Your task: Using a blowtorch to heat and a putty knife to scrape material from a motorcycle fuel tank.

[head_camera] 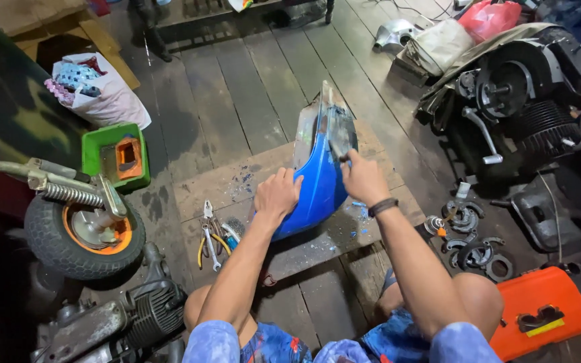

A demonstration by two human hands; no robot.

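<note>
I sit on the wooden floor (pixel 250 87) with a blue panel (pixel 321 178) standing on edge on a board (pixel 237 185) in front of me, between my knees and the far planks. My left hand (pixel 277 195) wraps around the panel's left edge, fingers closed on it, steadying it upright. My right hand (pixel 364 178) is closed around a scraper (pixel 337 149), I think; only a short, narrow piece shows, pressed against the bare grey patch near the top of the panel. Blue paint chips (pixel 358 218) lie scattered on the board near the panel's foot.

The panel looks like thin curved sheet, stiff but light, likely to rock on its rounded edge, so a hold along the rim suits it better than the slick painted face. Its stripped edge may be sharp.

To the near left lie pliers (pixel 204 247) and a wrench (pixel 211 245), beyond them a small wheel (pixel 79 235) and a green tray (pixel 105 151). To the right sit an engine (pixel 526 94), some dark rings (pixel 472 252) and an orange case (pixel 539 309).
</note>
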